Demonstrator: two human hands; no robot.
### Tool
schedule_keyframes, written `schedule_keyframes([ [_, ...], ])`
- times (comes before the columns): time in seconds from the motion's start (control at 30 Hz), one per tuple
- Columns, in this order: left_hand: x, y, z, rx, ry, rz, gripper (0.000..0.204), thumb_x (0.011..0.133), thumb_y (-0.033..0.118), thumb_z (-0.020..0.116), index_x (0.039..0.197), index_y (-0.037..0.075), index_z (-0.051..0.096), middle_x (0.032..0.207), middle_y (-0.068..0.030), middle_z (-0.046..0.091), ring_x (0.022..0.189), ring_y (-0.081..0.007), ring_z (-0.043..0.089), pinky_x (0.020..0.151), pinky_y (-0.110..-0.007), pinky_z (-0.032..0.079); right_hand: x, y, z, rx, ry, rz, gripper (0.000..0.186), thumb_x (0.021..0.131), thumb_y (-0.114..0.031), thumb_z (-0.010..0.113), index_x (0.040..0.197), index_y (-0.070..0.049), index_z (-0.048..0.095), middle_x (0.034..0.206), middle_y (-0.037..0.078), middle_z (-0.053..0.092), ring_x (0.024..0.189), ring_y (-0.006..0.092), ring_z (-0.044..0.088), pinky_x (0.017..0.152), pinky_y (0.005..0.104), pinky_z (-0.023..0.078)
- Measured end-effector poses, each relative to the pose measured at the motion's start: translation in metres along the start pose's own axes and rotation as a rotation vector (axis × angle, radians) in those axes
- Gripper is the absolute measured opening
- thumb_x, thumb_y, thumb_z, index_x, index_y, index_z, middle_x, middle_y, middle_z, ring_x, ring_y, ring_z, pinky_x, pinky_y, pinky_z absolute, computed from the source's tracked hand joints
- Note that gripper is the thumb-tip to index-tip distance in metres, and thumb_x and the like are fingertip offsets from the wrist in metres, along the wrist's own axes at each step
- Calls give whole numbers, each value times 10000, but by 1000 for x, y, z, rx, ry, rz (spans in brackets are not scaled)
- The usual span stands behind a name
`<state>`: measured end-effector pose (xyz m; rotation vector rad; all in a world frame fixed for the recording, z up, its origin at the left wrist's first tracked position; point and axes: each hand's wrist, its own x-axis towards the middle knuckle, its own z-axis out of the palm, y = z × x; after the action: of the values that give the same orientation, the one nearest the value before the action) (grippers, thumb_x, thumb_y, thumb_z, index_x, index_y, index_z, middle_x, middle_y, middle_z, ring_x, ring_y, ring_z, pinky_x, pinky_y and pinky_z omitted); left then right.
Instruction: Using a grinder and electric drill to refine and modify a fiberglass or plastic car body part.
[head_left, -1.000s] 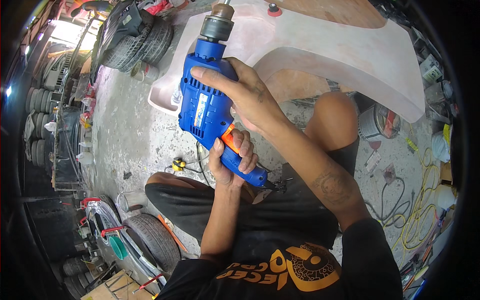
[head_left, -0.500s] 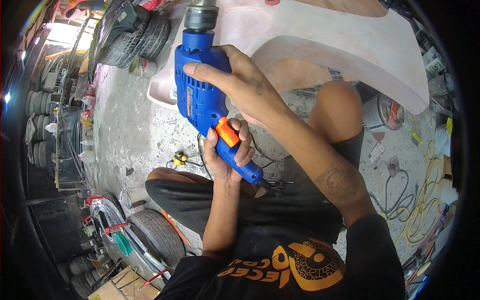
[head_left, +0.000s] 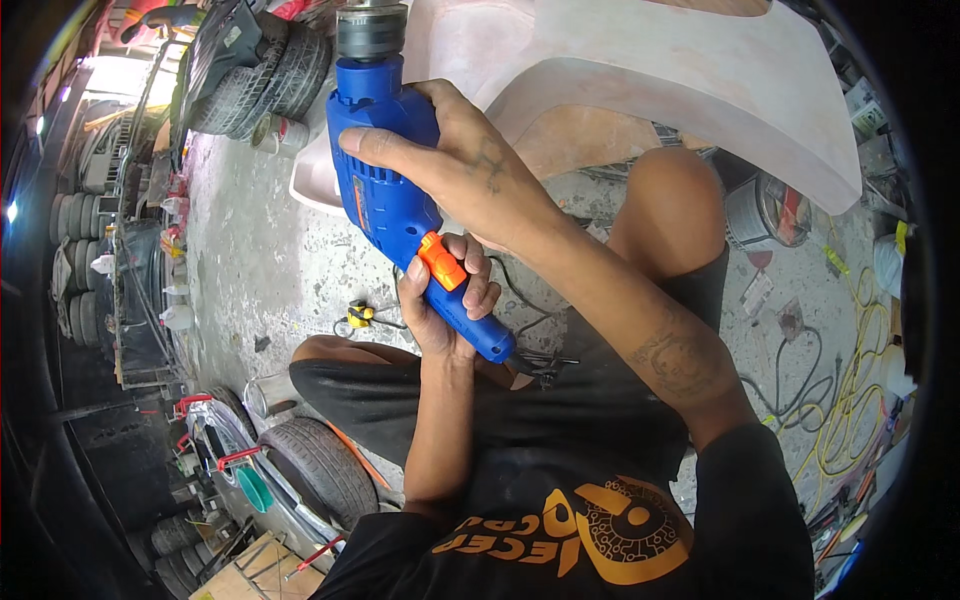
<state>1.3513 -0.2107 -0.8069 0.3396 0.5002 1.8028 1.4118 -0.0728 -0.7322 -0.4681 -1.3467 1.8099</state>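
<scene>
A blue electric drill (head_left: 372, 205) is held up in front of me, its silver and black chuck (head_left: 370, 38) pointing away; the chuck's tip is cut off by the upper edge. My left hand (head_left: 436, 332) is wrapped around the handle, close to the orange trigger (head_left: 441, 262). Across the motor housing lies my right hand (head_left: 475, 165), with its thumb on top of the vents and its fingers hidden behind. A small dark metal piece with a crossbar (head_left: 548, 368) hangs by the cord end. Beyond the drill is a large pale, pinkish-white moulded panel (head_left: 640, 85).
On the grey floor (head_left: 240, 250) sits a yellow and black plug-like piece (head_left: 359, 314). Stacked tires (head_left: 290, 80) stand at the far left, another tire (head_left: 318, 462) nearer. A metal can (head_left: 757, 215) and coiled yellow cord (head_left: 845, 410) are on the right.
The drill and both hands have shifted slightly left. The crossbar piece beside the cord has swung a little. Both grips look the same.
</scene>
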Motion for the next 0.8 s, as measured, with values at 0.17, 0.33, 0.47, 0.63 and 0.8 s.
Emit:
schedule_keyframes([
  [0.17, 1, -2, 1, 7, 5, -8, 419, 934, 367, 636, 1038, -26, 530, 909, -135, 553, 604, -134, 532, 506, -253, 497, -2, -2, -1, 8, 10, 37, 738, 863, -478, 766, 1263, 93, 524, 1055, 181, 669, 953, 202, 685, 821, 324, 564],
  [0.33, -1, -2, -5, 18, 34, -35, 376, 918, 334, 653, 1012, -6, 522, 901, -121, 553, 612, -138, 541, 521, -261, 491, -6, -5, 2, -35, 28, 2, 751, 859, -473, 770, 1266, 100, 504, 1050, 193, 666, 911, 210, 694, 774, 327, 576],
  [0.47, -2, -6, -10, -36, 44, -61, 371, 896, 317, 665, 1031, -4, 537, 899, -111, 561, 617, -137, 548, 516, -255, 483, -10, -10, 5, -125, 75, -19, 788, 849, -470, 777, 1279, 116, 473, 1039, 216, 662, 879, 235, 702, 738, 337, 582],
  [0.63, -1, -8, -12, -36, 24, -71, 378, 877, 301, 678, 1052, -8, 549, 898, -106, 567, 612, -134, 544, 515, -249, 481, -10, -7, 5, -100, 78, -13, 805, 842, -464, 781, 1287, 124, 460, 1034, 224, 662, 885, 244, 701, 749, 335, 580],
  [0.8, -2, -11, -13, -73, 60, -54, 374, 871, 294, 680, 1060, -1, 549, 898, -91, 563, 620, -121, 528, 508, -239, 481, -10, -9, 6, -108, 73, 16, 795, 841, -451, 784, 1284, 124, 460, 1036, 221, 664, 890, 245, 699, 754, 333, 578],
])
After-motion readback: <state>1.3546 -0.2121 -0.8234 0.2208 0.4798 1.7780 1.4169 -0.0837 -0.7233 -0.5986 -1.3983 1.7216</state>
